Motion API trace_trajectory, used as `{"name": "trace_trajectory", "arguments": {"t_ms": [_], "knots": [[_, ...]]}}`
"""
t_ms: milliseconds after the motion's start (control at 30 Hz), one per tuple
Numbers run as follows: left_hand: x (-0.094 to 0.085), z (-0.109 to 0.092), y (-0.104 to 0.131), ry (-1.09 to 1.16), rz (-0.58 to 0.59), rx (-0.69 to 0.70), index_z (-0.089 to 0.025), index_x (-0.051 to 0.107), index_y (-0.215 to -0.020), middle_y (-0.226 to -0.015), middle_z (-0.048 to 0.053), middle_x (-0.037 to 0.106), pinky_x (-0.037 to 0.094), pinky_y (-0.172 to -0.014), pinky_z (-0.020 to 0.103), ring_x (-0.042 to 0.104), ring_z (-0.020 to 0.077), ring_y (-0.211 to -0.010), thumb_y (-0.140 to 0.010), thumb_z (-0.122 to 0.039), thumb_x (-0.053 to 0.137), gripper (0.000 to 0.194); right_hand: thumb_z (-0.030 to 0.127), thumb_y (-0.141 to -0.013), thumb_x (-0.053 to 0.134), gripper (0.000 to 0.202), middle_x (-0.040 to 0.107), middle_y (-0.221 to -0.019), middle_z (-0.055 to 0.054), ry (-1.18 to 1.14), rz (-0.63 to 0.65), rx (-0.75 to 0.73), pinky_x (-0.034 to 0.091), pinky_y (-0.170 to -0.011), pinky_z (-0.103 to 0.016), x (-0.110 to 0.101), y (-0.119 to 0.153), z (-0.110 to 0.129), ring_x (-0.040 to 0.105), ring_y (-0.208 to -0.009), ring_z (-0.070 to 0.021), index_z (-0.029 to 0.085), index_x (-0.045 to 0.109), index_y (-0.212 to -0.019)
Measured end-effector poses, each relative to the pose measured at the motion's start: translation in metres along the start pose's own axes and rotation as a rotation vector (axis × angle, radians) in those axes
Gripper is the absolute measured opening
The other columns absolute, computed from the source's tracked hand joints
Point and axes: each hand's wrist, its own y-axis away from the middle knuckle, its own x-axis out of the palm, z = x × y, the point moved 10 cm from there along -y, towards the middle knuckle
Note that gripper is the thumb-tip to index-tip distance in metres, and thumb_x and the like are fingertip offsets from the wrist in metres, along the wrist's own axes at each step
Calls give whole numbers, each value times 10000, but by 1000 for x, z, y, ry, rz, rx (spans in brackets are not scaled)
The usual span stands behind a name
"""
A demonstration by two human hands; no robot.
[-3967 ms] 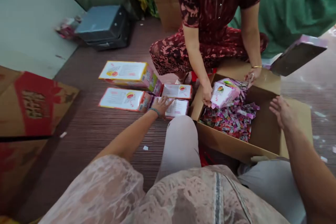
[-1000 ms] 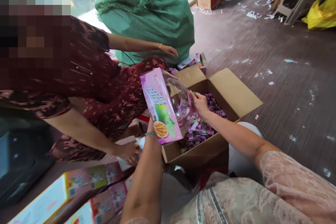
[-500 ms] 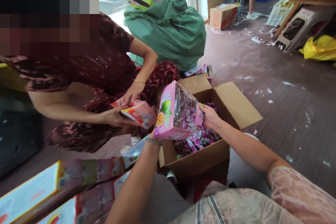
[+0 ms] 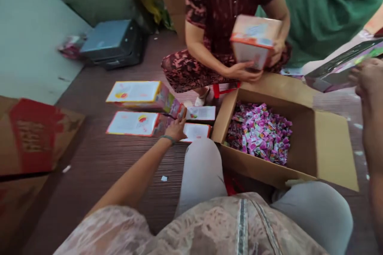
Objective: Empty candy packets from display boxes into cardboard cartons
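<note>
My left hand [image 4: 176, 128] reaches to the near end of the row of upright candy boxes [image 4: 133, 91] on the floor, fingers on the end of that row; whether it grips one is unclear. At the right edge my right hand [image 4: 369, 73] is closed on the pink box [image 4: 344, 61], which is blurred and partly cut off. Between my hands stands an open cardboard box [image 4: 248, 159] holding a heap of small purple wrapped candies [image 4: 263, 133]. White-topped boxes [image 4: 196, 131] lie between my left hand and the cardboard box.
Across from me a seated person [image 4: 230, 28] holds an orange and white box [image 4: 254, 40] in both hands. Behind that person bulges a green sack [image 4: 326, 16]. A dark case [image 4: 107, 42] sits at the back left, and cardboard cartons [image 4: 32, 135] at the left edge.
The view has swung left and down. My left hand has let go of the pink box and moved to the row of boxes. My right hand holds the pink box away to the right.
</note>
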Motion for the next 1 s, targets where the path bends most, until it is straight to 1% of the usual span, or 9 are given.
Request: {"name": "trace_trajectory", "arguments": {"t_ms": [133,267,367,433,533,667,733,867,1000], "knots": [[52,-21,-17,-113,152,200,-82,411,-1702,-1762,396,200,99,-1311,727,143,557,-1667,-562,-227,1025,1303,333,-1073,598,452,711,-1372,-310,48,8,113,517,-731,-386,5,-5,-38,783,-1044,-193,92,669,-1449],[83,-26,-29,-56,163,298,-97,494,-1661,-1751,375,262,35,-1308,691,196,535,-1651,-698,-218,891,1049,127,-919,818,255,748,-1232,-201,-41,-41,95,588,-786,-387,-15,66,-80,710,-822,-133,166,732,-1156],[83,-27,-29,-113,120,319,-140,453,-1693,-1699,355,364,113,-1284,682,316,518,-1573,-730,-227,815,1032,474,-808,949,406,748,-1064,-172,-23,-58,7,595,-751,-475,-37,131,-101,668,-699,-190,225,714,-1028],[73,-32,-22,-155,81,340,-160,501,-1671,-1647,330,429,144,-1275,664,363,503,-1515,-743,-296,822,991,783,-782,837,617,749,-1008,-181,37,-41,-132,596,-740,-516,-51,172,-99,706,-731,-265,246,743,-1071],[38,-29,-8,-118,-15,283,-173,638,-1576,-1552,303,501,253,-1234,625,394,507,-1455,-781,-447,829,862,831,-957,570,680,780,-1034,-171,166,92,-347,633,-794,-510,-48,230,-79,763,-853,-303,224,758,-1199],[-47,-7,9,109,-252,87,-151,704,-1506,-1371,232,619,397,-1160,581,523,469,-1309,-799,-477,807,785,351,-1095,592,243,813,-1069,-119,51,344,-829,648,-878,-399,-8,321,-1,786,-945,-243,217,752,-1220],[-101,-15,19,292,-369,111,-148,754,-1439,-1262,186,679,414,-1179,567,576,446,-1256,-730,-445,859,776,185,-1085,560,258,812,-1105,-109,-75,458,-1114,632,-945,-377,14,374,49,773,-1031,-227,226,740,-1264],[-189,-81,42,706,-402,312,-198,876,-1193,-1061,90,762,473,-1168,482,666,393,-1154,-535,-322,967,676,193,-1119,526,273,748,-1317,-142,-85,611,-1504,552,-1078,-407,57,446,129,653,-1293,-249,162,692,-1334],[-213,-155,58,861,-196,414,-219,888,-1118,-902,2,766,592,-976,419,706,325,-977,-529,-275,918,592,179,-1131,489,203,745,-1086,-116,162,649,-1592,502,-972,-403,75,449,157,637,-1083,-247,147,689,-1147]]}}
